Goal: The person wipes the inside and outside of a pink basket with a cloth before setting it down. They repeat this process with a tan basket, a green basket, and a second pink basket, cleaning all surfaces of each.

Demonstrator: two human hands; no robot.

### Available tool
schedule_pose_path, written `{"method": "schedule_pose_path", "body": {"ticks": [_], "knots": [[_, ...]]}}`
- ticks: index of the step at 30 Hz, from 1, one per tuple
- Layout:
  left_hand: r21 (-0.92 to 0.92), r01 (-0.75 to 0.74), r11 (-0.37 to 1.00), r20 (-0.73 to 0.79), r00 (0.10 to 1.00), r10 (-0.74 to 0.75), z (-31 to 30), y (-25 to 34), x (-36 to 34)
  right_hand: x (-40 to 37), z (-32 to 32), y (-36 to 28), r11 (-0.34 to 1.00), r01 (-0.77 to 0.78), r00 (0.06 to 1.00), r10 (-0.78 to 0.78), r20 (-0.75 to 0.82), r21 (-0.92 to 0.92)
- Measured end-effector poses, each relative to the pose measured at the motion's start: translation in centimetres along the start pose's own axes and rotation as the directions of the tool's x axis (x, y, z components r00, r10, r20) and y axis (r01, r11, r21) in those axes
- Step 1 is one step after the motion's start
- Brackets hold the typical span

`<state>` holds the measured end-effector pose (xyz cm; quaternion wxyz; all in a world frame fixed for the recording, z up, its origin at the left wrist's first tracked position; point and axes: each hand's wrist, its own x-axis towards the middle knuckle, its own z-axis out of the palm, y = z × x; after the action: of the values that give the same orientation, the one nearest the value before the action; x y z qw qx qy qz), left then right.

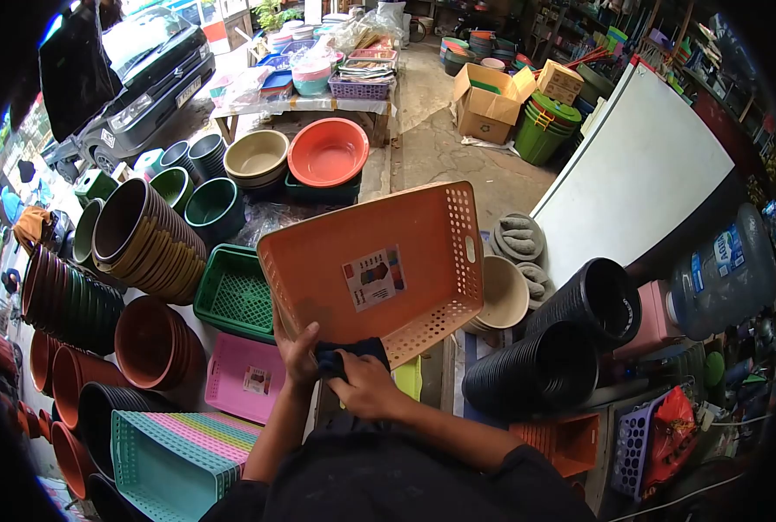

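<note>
An orange plastic basket with perforated sides and a paper label on its inner bottom is held up tilted in front of me. My left hand grips its lower left edge, thumb towards me and the other fingers partly hidden behind it. In my right hand is a bunched dark cloth, held against the basket's near edge close to my left hand. Below the basket, part of a yellow-green item shows.
At left stand a pink basket, stacked pastel baskets, a green basket and stacked pots. Black pots, a white panel and a water bottle are at right. Basins lie ahead.
</note>
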<state>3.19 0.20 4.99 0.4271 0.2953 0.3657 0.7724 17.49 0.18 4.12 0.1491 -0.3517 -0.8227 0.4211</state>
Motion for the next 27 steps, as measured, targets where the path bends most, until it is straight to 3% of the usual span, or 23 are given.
{"method": "schedule_pose_path", "body": {"ticks": [1,2,3,4,5,7,8,9,11,13,15,16,17,19,20,21,22,23,24,25,27], "knots": [[0.042,-0.097,0.994,-0.034,0.995,0.099,1.0,0.1,-0.3,0.2,0.7,-0.1,1.000,0.006,1.000,-0.006,0.001,-0.003],[0.087,-0.194,0.977,-0.066,0.978,0.200,1.6,0.1,-0.5,0.5,1.2,-0.3,0.932,-0.140,0.989,0.146,0.007,0.334],[0.087,-0.203,0.975,-0.070,0.975,0.209,1.5,-0.2,-0.7,0.9,1.7,-0.5,0.734,-0.263,0.956,0.285,0.068,0.626],[0.137,-0.188,0.972,-0.072,0.977,0.199,1.2,-0.9,-0.9,0.8,1.8,-2.1,0.565,-0.202,0.939,0.344,-0.006,0.800],[0.185,-0.174,0.967,-0.074,0.979,0.190,0.9,-1.5,-1.0,1.0,1.5,-2.8,0.572,-0.201,0.942,0.336,-0.003,0.795],[0.240,-0.190,0.952,-0.069,0.975,0.212,-1.0,-3.9,-1.1,2.1,0.7,-3.8,0.326,-0.169,0.923,0.384,0.034,0.930],[0.185,-0.082,0.979,-0.068,0.993,0.096,-3.6,-6.7,-1.3,3.0,1.2,-3.7,0.264,-0.093,0.916,0.402,-0.022,0.960],[0.130,0.029,0.991,-0.059,0.998,-0.021,-5.0,-8.2,-1.3,3.8,0.6,-4.0,0.270,-0.095,0.918,0.395,-0.020,0.958],[0.075,0.025,0.997,-0.070,0.997,-0.020,-3.6,-8.4,-2.1,5.6,-1.0,-4.7,0.165,-0.154,0.900,0.431,0.069,0.974],[0.064,0.048,0.997,0.001,0.999,-0.048,-3.1,-8.2,-3.3,6.8,-2.6,-4.8,0.147,-0.201,0.880,0.462,0.112,0.968],[0.051,0.069,0.996,0.060,0.996,-0.072,-2.7,-7.8,-4.6,8.1,-3.6,-4.3,-0.057,0.004,0.916,0.401,0.019,0.998],[0.045,0.075,0.996,0.086,0.993,-0.078,-2.5,-7.4,-4.9,8.1,-4.8,-4.6,-0.117,0.029,0.903,0.430,0.024,0.993],[0.041,0.064,0.997,0.074,0.995,-0.067,-2.1,-6.5,-4.8,7.1,-5.8,-4.1,-0.120,0.019,0.955,0.297,0.018,0.993],[-0.059,0.137,0.989,0.041,0.990,-0.134,-1.7,-5.1,-4.5,5.8,-6.5,-4.5,0.048,0.198,0.945,0.256,-0.204,0.979],[-0.070,0.207,0.976,0.023,0.978,-0.206,-2.3,-4.8,-4.5,4.7,-7.2,-4.9,0.336,0.326,0.920,0.104,-0.379,0.884],[-0.076,0.208,0.975,0.013,0.978,-0.208,-2.6,-4.5,-4.6,4.5,-7.8,-4.5,0.340,0.316,0.923,0.106,-0.369,0.886],[-0.101,0.217,0.971,0.018,0.976,-0.216,-2.5,-3.9,-4.5,4.6,-8.6,-4.1,0.828,0.484,0.797,-0.284,-0.533,0.284],[-0.124,0.229,0.966,0.031,0.974,-0.227,-2.5,-3.7,-4.5,4.7,-9.0,-3.7,0.731,0.459,0.672,-0.658,-0.341,-0.505],[-0.144,0.204,0.968,0.033,0.979,-0.201,-2.6,-3.8,-4.6,5.2,-8.8,-2.3,0.636,0.467,0.762,-0.642,-0.086,-0.614],[-0.143,0.215,0.966,0.048,0.976,-0.210,-2.6,-3.7,-4.6,6.4,-8.3,0.9,0.642,0.452,0.767,-0.634,-0.097,-0.620],[-0.113,0.197,0.974,0.078,0.979,-0.188,-2.4,-2.8,-4.7,8.6,-7.8,6.8,0.574,0.511,0.796,-0.597,0.101,-0.640]]}}
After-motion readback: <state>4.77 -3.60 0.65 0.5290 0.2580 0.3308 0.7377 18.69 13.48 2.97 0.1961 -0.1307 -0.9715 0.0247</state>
